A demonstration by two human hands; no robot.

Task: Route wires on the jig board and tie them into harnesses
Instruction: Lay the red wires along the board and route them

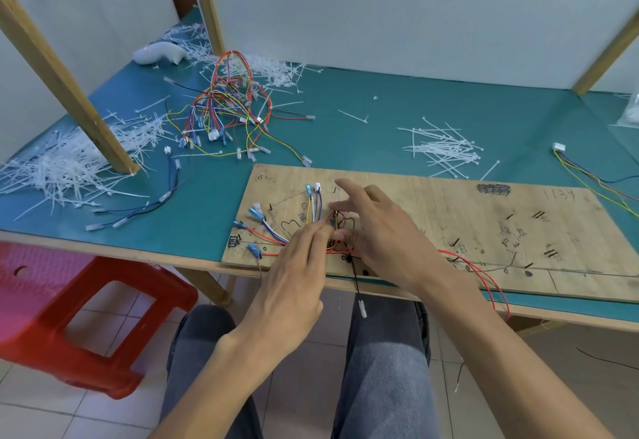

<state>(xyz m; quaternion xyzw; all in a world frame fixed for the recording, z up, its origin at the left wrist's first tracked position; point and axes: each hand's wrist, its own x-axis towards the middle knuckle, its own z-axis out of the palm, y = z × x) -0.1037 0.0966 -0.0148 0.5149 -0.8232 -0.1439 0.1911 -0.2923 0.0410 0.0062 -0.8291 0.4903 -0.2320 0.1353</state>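
Observation:
A wooden jig board [449, 217] lies on the green table, marked with pen lines and pegs. At its left end a bundle of coloured wires [276, 231] fans out, ending in blue and white terminals. My left hand [297, 272] pinches the bundle where the wires meet. Just right of it, my right hand [377, 234] holds the same bunch between thumb and lower fingers, with its index finger stretched out above. Red wires [484, 272] run rightward along the board's front edge and droop off it. A black wire [356, 283] hangs down over my lap.
A heap of finished harnesses [228, 110] lies at the back left. White cable ties are piled at the left [62, 165] and right of centre [446, 151]. A loose wire set [587, 176] sits far right. A red stool [86, 317] stands beside my left knee.

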